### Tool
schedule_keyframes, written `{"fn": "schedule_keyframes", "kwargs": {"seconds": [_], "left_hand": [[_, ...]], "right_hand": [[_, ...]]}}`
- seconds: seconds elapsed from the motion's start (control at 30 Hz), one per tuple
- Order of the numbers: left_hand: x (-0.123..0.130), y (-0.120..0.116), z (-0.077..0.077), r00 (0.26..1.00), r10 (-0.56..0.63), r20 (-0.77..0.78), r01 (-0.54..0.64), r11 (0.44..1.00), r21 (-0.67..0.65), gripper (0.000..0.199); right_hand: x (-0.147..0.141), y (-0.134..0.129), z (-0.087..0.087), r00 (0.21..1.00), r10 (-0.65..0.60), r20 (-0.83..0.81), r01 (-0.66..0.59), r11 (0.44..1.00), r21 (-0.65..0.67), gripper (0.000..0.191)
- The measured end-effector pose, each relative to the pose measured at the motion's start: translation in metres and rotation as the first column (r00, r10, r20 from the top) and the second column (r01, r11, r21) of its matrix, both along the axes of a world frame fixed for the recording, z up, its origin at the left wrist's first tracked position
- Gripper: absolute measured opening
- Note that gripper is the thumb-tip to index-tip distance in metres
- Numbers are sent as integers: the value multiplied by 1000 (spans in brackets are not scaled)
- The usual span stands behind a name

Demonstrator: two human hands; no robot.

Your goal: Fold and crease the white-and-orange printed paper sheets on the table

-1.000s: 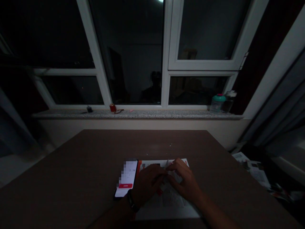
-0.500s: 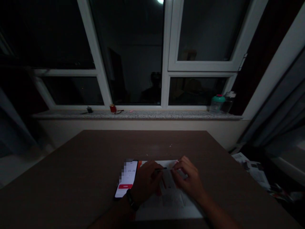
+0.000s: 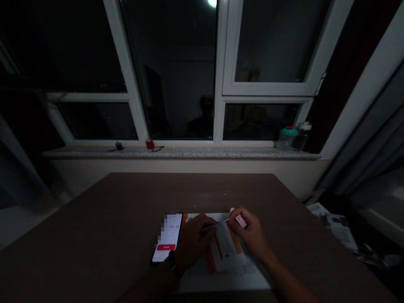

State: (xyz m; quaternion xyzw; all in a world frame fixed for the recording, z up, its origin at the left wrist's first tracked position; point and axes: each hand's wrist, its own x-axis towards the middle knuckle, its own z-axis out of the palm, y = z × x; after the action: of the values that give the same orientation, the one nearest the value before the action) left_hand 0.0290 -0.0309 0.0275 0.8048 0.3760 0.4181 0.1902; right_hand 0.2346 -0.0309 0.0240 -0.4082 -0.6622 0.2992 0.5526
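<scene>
A small printed sheet of paper (image 3: 225, 248) with orange patches hangs tilted between my two hands. My left hand (image 3: 197, 233), with a dark watch on the wrist, is closed on the sheet's upper left edge. At the upper right edge my right hand (image 3: 251, 229) pinches the same sheet. A small pale pink block (image 3: 241, 221) with a dark edge shows within the right hand; its kind cannot be made out. Beneath lies a larger white sheet (image 3: 221, 284) with an orange left edge. Just left of my left hand is a lit phone (image 3: 166, 247) showing a timer.
The brown table (image 3: 94, 235) reaches toward a stone windowsill (image 3: 195, 152). On the sill stand a red can (image 3: 149, 144), a small dark item (image 3: 118, 145), and a teal-lidded bottle (image 3: 287, 138). Tiny white scraps (image 3: 226, 193) dot the table. Papers (image 3: 334, 223) lie beyond its right edge.
The small sheet has tipped so its printed face shows more clearly. My right hand has turned slightly, and the pink block is more visible in it. The left hand stays nearly still.
</scene>
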Motion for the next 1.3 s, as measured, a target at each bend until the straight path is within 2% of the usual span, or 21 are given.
{"fn": "schedule_keyframes", "kwargs": {"seconds": [0.13,0.33,0.47,0.73,0.9,1.07,1.13,1.3], "left_hand": [[0,4,-4,999,35,25,-33,997,-71,13],[1,10,-13,999,44,3,-43,988,-150,13],[1,13,-16,994,72,-80,-84,983,-166,12],[0,17,-26,977,92,-195,-124,979,-163,15],[-1,21,-35,970,102,-221,-144,972,-184,14],[0,24,-41,952,95,-291,-160,964,-211,15],[1,23,-41,935,104,-340,-191,953,-233,14],[3,20,-41,915,121,-386,-231,940,-253,8]], "right_hand": [[0,8,-7,998,-8,-58,-1,988,-155,20],[3,19,-17,996,18,-83,-40,961,-274,24],[8,25,-28,999,-17,-43,1,941,-340,22],[8,30,-40,978,-43,203,92,968,-235,13],[5,30,-45,945,-48,322,125,967,-224,12],[2,32,-53,885,-86,457,197,959,-201,3],[2,32,-56,854,-92,512,222,954,-200,9],[1,32,-55,764,-65,642,213,964,-156,3]]}}
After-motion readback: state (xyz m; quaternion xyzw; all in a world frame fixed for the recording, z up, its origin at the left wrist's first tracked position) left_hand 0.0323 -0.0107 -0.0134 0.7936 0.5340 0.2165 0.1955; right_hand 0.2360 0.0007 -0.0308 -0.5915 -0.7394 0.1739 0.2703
